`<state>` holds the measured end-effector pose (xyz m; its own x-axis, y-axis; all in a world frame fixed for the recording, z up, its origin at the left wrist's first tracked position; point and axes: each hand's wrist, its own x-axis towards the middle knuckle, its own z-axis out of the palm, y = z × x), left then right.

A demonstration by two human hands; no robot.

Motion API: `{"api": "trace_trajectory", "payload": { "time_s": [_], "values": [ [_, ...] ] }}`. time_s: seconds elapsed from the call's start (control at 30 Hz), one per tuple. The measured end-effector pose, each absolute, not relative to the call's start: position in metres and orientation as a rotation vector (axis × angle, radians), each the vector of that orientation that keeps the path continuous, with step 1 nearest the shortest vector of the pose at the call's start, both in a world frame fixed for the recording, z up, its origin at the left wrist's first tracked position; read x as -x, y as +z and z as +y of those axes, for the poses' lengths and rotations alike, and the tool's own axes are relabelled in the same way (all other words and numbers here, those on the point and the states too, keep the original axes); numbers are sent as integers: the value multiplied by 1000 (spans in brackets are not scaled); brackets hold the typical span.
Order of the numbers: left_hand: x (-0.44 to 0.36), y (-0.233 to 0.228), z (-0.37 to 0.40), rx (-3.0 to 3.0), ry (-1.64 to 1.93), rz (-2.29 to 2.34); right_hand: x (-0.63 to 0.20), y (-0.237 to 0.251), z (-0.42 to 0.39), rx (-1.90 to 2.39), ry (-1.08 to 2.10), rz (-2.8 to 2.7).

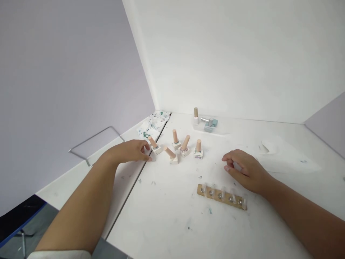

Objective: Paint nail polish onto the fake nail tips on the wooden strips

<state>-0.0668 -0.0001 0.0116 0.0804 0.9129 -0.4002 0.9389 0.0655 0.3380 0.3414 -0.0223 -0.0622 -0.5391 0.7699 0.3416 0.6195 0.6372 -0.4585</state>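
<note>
My left hand hovers at the table's seam with its thumb and fingers apart and nothing between them. Just beyond its fingertips stands a nail polish bottle with a peach cap, the leftmost of several such bottles grouped mid-table. Another bottle sits in front with its cap leaning left. My right hand is held over the table on the right, fingers loosely curved, thumb apart, holding nothing. Below and left of it lies a brown strip carrying a row of clear nail tips on round metallic spots.
A clear plastic tray at the back holds a gold-capped bottle and a teal bottle lying over. Stained tissue lies at the back left. A metal wire frame is by the left wall, and a white scrap lies at right.
</note>
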Motion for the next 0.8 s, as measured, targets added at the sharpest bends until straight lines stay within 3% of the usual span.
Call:
{"api": "trace_trajectory", "payload": {
  "time_s": [0.8],
  "values": [
    [20,-48,37,-1745,606,1723,-335,-59,-24,1194,500,-2282]
  ]
}}
